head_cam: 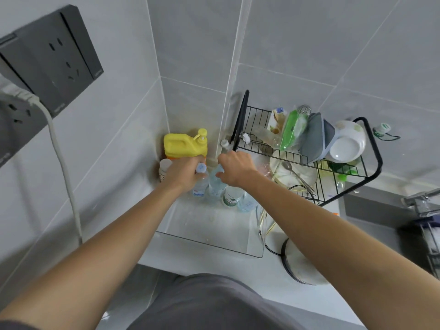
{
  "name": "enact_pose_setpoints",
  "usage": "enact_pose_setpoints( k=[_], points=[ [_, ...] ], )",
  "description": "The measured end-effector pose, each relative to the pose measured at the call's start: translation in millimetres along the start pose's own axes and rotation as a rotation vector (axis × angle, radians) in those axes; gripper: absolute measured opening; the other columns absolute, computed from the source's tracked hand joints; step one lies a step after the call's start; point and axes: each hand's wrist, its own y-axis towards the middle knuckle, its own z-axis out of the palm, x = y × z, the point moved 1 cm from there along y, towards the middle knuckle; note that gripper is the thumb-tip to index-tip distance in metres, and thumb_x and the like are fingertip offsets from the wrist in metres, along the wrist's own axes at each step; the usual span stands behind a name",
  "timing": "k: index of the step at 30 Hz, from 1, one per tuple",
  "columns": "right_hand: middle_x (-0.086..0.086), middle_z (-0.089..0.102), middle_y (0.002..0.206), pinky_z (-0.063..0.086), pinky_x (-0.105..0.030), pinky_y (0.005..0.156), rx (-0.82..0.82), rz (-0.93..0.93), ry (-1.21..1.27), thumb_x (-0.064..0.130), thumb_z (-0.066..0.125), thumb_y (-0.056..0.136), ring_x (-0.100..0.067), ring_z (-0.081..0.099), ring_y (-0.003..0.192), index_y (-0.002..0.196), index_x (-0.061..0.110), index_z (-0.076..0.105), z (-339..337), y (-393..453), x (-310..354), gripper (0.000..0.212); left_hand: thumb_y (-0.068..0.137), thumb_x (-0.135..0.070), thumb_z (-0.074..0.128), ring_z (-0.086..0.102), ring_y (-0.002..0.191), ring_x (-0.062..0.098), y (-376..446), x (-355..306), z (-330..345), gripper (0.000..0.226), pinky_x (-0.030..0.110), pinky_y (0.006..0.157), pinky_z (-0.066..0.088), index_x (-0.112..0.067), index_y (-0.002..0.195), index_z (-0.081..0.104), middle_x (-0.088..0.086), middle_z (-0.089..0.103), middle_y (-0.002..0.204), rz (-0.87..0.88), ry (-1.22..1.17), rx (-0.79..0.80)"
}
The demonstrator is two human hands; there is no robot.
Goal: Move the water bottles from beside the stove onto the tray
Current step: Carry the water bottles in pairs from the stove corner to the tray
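Left hand: closed round the neck of a blue-capped bottle.
Right hand: fingers curled over the top of a second bottle.
Bottles: 4 standing at the far end of the clear tray.
Yellow jug: 12 o'clock of the left hand.
Dish rack: 3 o'clock of the bottles.

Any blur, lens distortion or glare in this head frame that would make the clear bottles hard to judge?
Head view: wide-angle bending curves the tile lines and the dark wall socket; soft, even light, no hard glare; slight softness throughout; the transparent plastic tray and clear water bottles blend into the pale counter; the left hand and right hand cover the bottle tops.
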Motion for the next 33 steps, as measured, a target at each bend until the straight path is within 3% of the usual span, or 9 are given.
enact_pose_setpoints(
  k=[9, 13, 17, 33],
  points=[
    [-0.012, 0.067, 0.122, 0.045, -0.038, 0.083, 0.015, 0.002, 0.051, 0.037, 0.065, 0.098, -0.035, 0.066, 0.115, 0.128, 0.016, 0.061, 17.2, -0.5, 3.4, 0.037, 0.089, -0.018, 0.071, 0.063, 0.082, 0.035, 13.0, 1.4, 2.1, 0.014, 0.04, 0.068, 0.048, -0.011, 0.099, 0.064, 0.008, 0.065, 0.086, -0.019, 0.057, 0.027],
    [-0.011, 0.068, 0.123, 0.048, -0.039, 0.085, 0.008, 0.006, 0.055, 0.038, 0.065, 0.099, -0.034, 0.066, 0.116, 0.13, 0.016, 0.06, 17.6, -0.6, 2.5, 0.039, 0.087, -0.017, 0.074, 0.068, 0.089, 0.038, 17.7, 4.0, 2.5, 0.017, 0.045, 0.073, 0.055, -0.012, 0.099, 0.063, 0.012, 0.07, 0.092, -0.003, 0.122, 0.08],
    [-0.011, 0.068, 0.122, 0.046, -0.038, 0.083, 0.011, 0.021, 0.071, 0.039, 0.066, 0.099, -0.034, 0.066, 0.115, 0.128, 0.015, 0.062, 18.7, 1.3, 3.1, 0.039, 0.089, -0.012, 0.075, 0.066, 0.09, 0.034, 20.4, 6.0, 3.1, 0.017, 0.038, 0.069, 0.046, -0.011, 0.103, 0.064, 0.012, 0.071, 0.096, -0.002, 0.129, 0.081],
    [-0.009, 0.069, 0.121, 0.046, -0.037, 0.083, -0.004, 0.049, 0.083, 0.039, 0.066, 0.099, -0.032, 0.066, 0.113, 0.129, 0.015, 0.063, 22.3, 2.7, 2.1, 0.039, 0.091, -0.008, 0.068, 0.066, 0.103, 0.038, 20.9, 8.1, 3.8, 0.03, 0.05, 0.08, 0.056, -0.018, 0.119, 0.064, 0.01, 0.07, 0.11, 0.062, 0.224, 0.115]
  ],
)
